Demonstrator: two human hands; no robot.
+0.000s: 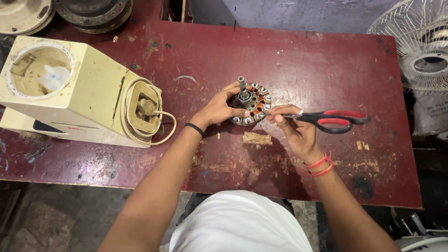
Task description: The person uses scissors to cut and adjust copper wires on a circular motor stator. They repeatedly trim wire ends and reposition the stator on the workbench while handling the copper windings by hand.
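A round motor stator (254, 103) with copper windings and an upright shaft lies on the dark red table (298, 60). My left hand (218, 108) grips its left side, thumb along the front rim. My right hand (294, 128) holds red-and-black scissors (333, 120) by the blades, handles pointing right, with the blade tips touching the stator's right edge. A black band is on my left wrist, red threads on my right.
A cream-coloured mixer base (70, 93) with its cord wound round it lies on the table's left. A small wooden block (256, 138) sits just in front of the stator. A white fan grille (422, 42) stands at far right. Round metal parts (93, 11) lie at the back left.
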